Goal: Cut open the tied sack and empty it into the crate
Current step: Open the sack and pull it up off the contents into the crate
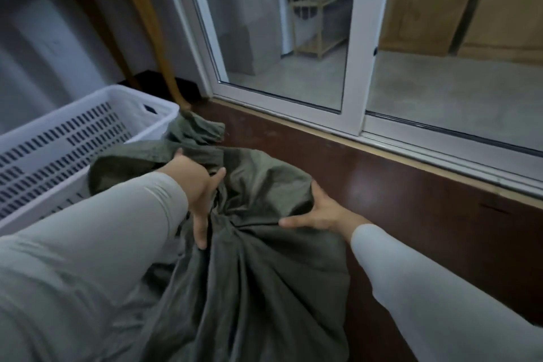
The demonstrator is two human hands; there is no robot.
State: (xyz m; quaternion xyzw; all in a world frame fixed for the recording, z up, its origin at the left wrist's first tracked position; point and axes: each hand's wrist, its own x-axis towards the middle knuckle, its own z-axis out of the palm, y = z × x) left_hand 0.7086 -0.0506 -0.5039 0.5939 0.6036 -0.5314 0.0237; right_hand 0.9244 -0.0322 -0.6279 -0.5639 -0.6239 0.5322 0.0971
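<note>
A large olive-green cloth sack [258, 273] lies on the dark red floor in front of me, its fabric gathered into a twisted neck near the middle. My left hand [197, 188] grips the sack at the gathered part, fingers pressed into the folds. My right hand [320, 211] holds the sack's right side, fingers spread over the cloth. The sack's far end [199, 129] rests against the corner of a white slotted plastic crate [73, 138] at the left. Whether the neck is tied is hidden in the folds.
A white-framed sliding glass door [355, 67] runs along the far right, with its track on the floor. A wooden stick [152, 23] leans in the corner behind the crate. Bare red floor [411, 200] lies right of the sack.
</note>
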